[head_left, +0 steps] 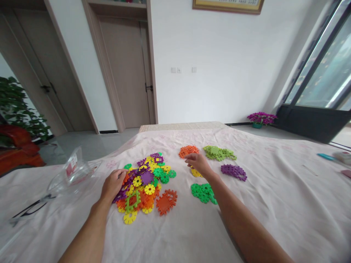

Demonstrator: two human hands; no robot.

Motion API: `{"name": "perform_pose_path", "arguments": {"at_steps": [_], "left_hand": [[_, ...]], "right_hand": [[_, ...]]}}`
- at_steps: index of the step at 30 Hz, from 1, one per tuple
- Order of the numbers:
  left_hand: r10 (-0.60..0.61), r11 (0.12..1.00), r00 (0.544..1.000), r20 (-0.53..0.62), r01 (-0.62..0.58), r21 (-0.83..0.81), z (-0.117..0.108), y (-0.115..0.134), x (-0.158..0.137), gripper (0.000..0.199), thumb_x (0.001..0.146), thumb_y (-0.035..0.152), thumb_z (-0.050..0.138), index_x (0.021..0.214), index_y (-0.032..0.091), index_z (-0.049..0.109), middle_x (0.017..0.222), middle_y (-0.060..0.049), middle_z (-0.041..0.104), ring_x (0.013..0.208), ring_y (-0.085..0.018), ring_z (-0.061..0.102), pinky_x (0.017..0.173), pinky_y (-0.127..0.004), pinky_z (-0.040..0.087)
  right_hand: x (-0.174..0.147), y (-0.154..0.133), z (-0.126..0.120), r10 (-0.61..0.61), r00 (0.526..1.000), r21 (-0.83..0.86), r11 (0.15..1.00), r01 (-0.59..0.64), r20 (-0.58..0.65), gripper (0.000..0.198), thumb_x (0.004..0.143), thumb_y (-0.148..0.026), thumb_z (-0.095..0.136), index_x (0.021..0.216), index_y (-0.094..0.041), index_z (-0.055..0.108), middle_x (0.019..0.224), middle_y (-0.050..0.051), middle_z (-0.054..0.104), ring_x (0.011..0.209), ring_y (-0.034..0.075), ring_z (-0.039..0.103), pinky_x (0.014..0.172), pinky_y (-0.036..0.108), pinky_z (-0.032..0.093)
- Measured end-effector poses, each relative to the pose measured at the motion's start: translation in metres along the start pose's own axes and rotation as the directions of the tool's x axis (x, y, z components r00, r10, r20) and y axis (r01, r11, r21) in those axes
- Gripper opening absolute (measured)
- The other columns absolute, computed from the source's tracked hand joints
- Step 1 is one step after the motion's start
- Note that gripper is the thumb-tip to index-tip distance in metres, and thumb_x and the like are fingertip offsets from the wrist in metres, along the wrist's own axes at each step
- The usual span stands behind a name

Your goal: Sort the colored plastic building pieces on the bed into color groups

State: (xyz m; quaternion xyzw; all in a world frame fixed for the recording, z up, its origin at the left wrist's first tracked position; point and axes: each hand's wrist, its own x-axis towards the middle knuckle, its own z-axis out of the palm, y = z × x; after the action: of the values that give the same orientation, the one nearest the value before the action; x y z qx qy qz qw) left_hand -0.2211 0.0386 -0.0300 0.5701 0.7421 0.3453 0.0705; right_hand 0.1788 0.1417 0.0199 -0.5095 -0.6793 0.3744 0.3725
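A mixed pile of plastic interlocking pieces (146, 178) in purple, yellow, green and orange lies left of centre on the cloth. At its left edge is my left hand (113, 183), fingers curled against the pieces; a dark bit shows between them, too small to name. My right hand (199, 164) is over a small group of yellow discs (195, 173), its fingers pinched together, and what they hold is hidden. Just beyond the fingers sits an orange heap (188, 151). Light green pieces (219, 153), purple pieces (234, 172) and green discs (203, 193) form separate groups around that hand.
Two orange square pieces (166, 201) lie at the pile's near right. On the left of the cloth (181, 237) are a clear plastic bag (78, 168) and eyeglasses (33, 208). A blue object (325, 156) lies far right. Beyond the table are doors and a white wall.
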Motion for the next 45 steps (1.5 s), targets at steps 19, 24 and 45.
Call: {"name": "perform_pose_path", "arguments": {"at_steps": [19,24,45], "left_hand": [[-0.001,1.0,1.0,-0.006,0.002,0.01,-0.001,0.001,0.0,0.036,0.087,0.04,0.041,0.102,0.024,0.07,0.116,-0.003,0.069,0.111,-0.021,0.06,0.097,-0.029,0.043],[0.002,1.0,1.0,-0.003,-0.002,-0.008,0.0,0.001,0.0,0.036,0.087,0.04,0.042,0.103,0.024,0.07,0.116,-0.004,0.069,0.112,-0.021,0.06,0.097,-0.029,0.042],[0.011,1.0,1.0,-0.014,-0.011,0.01,0.001,-0.001,0.0,0.036,0.087,0.041,0.041,0.102,0.025,0.07,0.115,-0.003,0.069,0.11,-0.021,0.06,0.096,-0.028,0.042]], "right_hand": [[-0.026,-0.021,0.049,-0.195,0.959,-0.435,0.86,0.268,0.206,0.016,0.081,-0.024,0.062,0.094,-0.021,0.071,0.084,0.001,0.071,0.074,0.014,0.061,0.063,0.023,0.038],[-0.015,-0.026,0.016,-0.171,0.955,-0.312,0.918,0.244,0.244,0.018,0.078,-0.023,0.059,0.087,-0.017,0.073,0.069,0.0,0.068,0.062,0.012,0.06,0.055,0.021,0.038],[-0.044,-0.047,0.057,-0.135,0.946,-0.555,0.781,0.285,0.296,0.022,0.08,-0.04,0.065,0.093,-0.025,0.073,0.097,0.004,0.072,0.084,0.019,0.064,0.065,0.026,0.038]]}}
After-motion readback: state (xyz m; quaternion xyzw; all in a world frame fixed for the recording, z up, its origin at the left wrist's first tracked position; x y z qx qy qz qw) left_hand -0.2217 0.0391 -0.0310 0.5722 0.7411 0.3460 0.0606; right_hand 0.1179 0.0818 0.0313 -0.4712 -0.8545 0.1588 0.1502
